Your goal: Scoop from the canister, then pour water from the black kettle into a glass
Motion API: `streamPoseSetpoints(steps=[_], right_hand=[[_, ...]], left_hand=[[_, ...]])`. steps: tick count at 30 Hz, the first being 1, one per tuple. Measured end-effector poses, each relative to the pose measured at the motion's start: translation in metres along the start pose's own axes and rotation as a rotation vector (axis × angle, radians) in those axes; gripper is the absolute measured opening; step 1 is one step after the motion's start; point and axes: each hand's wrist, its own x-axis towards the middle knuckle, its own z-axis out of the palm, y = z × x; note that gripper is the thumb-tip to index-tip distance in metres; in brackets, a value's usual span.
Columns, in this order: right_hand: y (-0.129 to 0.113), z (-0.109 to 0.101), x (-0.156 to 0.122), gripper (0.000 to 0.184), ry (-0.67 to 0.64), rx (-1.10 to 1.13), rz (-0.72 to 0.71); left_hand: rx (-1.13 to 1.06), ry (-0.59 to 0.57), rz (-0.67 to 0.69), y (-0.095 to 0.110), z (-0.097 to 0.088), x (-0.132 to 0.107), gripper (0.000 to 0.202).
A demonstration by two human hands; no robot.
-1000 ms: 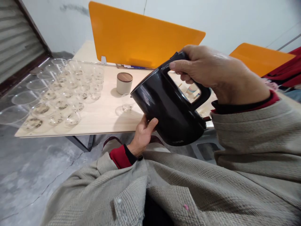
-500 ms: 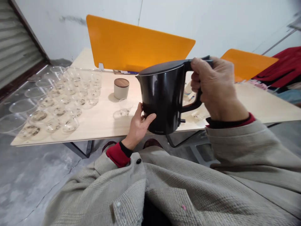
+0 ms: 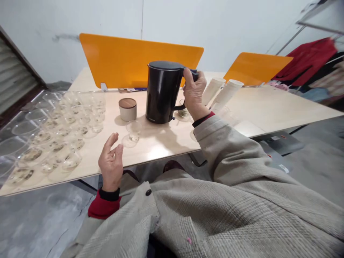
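1. The right hand (image 3: pixel 194 94) is wrapped around the handle of a black electric kettle (image 3: pixel 162 92), fingers closed on it near the lid.
2. The kettle stands upright on the pale wooden table (image 3: pixel 258 107), at about 12 o'clock from the person's lap, lid shut.
3. The left hand (image 3: pixel 111 163) is loosely spread and holds nothing; it hovers at the table's near edge, at roughly 8 o'clock from the kettle, well apart from it.
4. A small clear glass (image 3: pixel 133 130) sits just beside the kettle's base at 7 o'clock, on a clear saucer.
5. A cream jar with a wooden lid (image 3: pixel 127 109) stands at 9 o'clock from the kettle, close by.
6. Farther out at 9 o'clock, rows of clear glasses (image 3: pixel 61 127) cover the table's left end, some with dark bits at the bottom.
7. At 3 o'clock from the kettle, stacked white paper cups (image 3: pixel 225 94) lie tilted.
8. An orange divider panel (image 3: pixel 120 59) rises behind the kettle at 12 o'clock.
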Motion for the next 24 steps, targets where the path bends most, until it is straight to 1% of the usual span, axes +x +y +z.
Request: streamPoseSetpoints(steps=[4, 7, 11, 14, 20, 24], right_hand=[[0.032, 0.028, 0.021, 0.047, 0.191, 0.079, 0.02], [0.05, 0.041, 0.031, 0.048, 0.234, 0.077, 0.008], [0.061, 0.042, 0.038, 0.05, 0.252, 0.033, 0.023], [0.067, 0.038, 0.04, 0.045, 0.272, 0.007, 0.06], [0.082, 0.042, 0.042, 0.039, 0.294, 0.051, 0.065], [0.082, 0.046, 0.047, 0.038, 0.292, 0.075, 0.104]], left_hand=[[0.049, -0.015, -0.062, -0.014, -0.001, 0.005, 0.056], [0.078, -0.058, -0.114, -0.022, -0.001, 0.006, 0.056], [0.125, -0.1, -0.119, -0.026, -0.002, 0.006, 0.053], [0.148, -0.113, -0.12, -0.024, -0.002, 0.006, 0.051], [0.177, -0.114, -0.126, -0.023, -0.002, 0.006, 0.051], [0.176, -0.115, -0.132, -0.023, -0.002, 0.006, 0.051]])
